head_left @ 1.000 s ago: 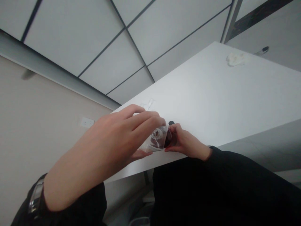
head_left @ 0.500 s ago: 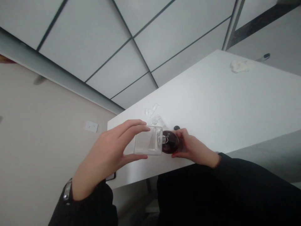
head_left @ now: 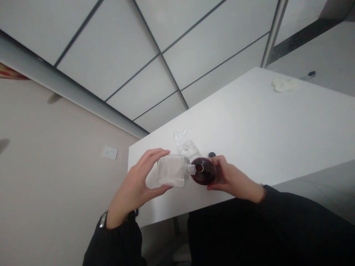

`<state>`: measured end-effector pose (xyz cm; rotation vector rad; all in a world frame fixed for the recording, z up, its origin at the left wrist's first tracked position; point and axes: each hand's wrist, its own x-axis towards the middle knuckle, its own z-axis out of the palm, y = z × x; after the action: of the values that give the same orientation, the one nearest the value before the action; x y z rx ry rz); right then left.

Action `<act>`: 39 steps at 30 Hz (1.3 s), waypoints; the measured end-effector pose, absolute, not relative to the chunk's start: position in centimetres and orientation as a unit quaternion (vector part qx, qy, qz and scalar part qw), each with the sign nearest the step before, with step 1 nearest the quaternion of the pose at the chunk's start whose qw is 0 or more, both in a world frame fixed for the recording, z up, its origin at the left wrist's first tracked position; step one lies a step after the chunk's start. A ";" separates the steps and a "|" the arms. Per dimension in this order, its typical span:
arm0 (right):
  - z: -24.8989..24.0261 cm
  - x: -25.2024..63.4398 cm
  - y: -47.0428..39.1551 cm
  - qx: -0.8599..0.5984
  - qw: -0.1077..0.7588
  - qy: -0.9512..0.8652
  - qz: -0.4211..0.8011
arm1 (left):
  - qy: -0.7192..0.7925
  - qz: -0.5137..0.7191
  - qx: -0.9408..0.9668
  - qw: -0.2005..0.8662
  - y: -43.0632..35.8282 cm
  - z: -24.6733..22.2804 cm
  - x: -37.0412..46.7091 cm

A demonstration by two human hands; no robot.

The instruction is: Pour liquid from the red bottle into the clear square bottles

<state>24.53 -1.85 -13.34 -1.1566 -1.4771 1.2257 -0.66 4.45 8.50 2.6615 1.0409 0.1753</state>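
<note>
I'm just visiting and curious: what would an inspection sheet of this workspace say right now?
Surface: white table, seen at a steep tilt.
Job's things: clear square bottle held on its side, its neck at the mouth of a round dark red bottle.
Clutter: small dark cap; crumpled clear plastic; white wad at the far end.
Hands: left hand grips the clear bottle; right hand grips the dark red bottle.
Cables: nothing seen.
Surroundings: beige wall with a white socket; pale panelled surface beyond.
</note>
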 end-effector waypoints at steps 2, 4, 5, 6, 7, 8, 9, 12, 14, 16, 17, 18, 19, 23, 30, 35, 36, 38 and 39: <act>-13.2 24.5 -1.9 -0.461 0.437 -0.593 0.495 | 0.363 0.068 0.916 0.155 4.5 8.0 -0.8; -13.2 24.5 -1.8 -0.459 0.439 -0.592 0.496 | 0.363 0.073 0.914 0.166 4.6 7.6 -0.8; -13.2 24.5 -1.8 -0.458 0.440 -0.591 0.497 | 0.364 0.075 0.913 0.169 4.7 7.5 -0.8; -13.2 24.5 -1.8 -0.457 0.441 -0.590 0.498 | 0.366 0.076 0.912 0.172 4.7 7.5 -0.8; -13.3 24.5 -1.8 -0.456 0.441 -0.590 0.500 | 0.368 0.077 0.910 0.172 4.8 7.5 -0.9; -13.3 24.4 -1.8 -0.455 0.442 -0.589 0.500 | 0.370 0.078 0.910 0.172 4.8 7.5 -0.9; -13.4 24.4 -1.7 -0.455 0.442 -0.589 0.501 | 0.372 0.078 0.909 0.170 4.9 7.5 -0.8; -13.5 24.4 -1.7 -0.455 0.444 -0.588 0.501 | 0.362 0.081 0.914 0.162 5.1 7.6 -0.8; -13.5 24.4 -1.7 -0.455 0.443 -0.588 0.501 | 0.354 0.080 0.918 0.158 5.1 7.6 -0.7; -13.5 24.4 -1.7 -0.454 0.442 -0.590 0.500 | 0.357 0.079 0.917 0.160 5.1 7.5 -0.7; -13.5 24.4 -1.7 -0.454 0.442 -0.591 0.499 | 0.363 0.080 0.913 0.167 5.1 7.3 -0.8; -13.5 24.4 -1.7 -0.455 0.442 -0.591 0.498 | 0.369 0.085 0.908 0.176 5.0 7.2 -0.8; -13.5 24.4 -1.7 -0.455 0.443 -0.591 0.497 | 0.376 0.094 0.902 0.188 5.0 7.0 -0.9; -13.3 24.4 -1.7 -0.456 0.445 -0.591 0.494 | 0.388 0.129 0.885 0.224 5.0 6.5 -1.2; -13.2 24.4 -1.8 -0.449 0.451 -0.588 0.500 | 0.366 0.104 0.910 0.167 5.3 7.8 -0.3; -13.1 24.5 -1.8 -0.450 0.449 -0.585 0.504 | 0.326 0.103 0.930 0.131 5.4 8.8 0.4; -13.1 24.5 -1.7 -0.451 0.448 -0.585 0.504 | 0.322 0.102 0.933 0.127 5.4 8.9 0.5; -13.1 24.5 -1.7 -0.453 0.446 -0.584 0.505 | 0.312 0.101 0.937 0.122 5.5 9.1 0.7; -13.1 24.5 -1.7 -0.453 0.446 -0.584 0.505 | 0.306 0.100 0.939 0.121 5.5 9.3 0.9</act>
<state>24.48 -1.74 -13.07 -1.1223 -1.4465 1.2523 0.86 5.48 9.25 2.7430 0.8946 0.2922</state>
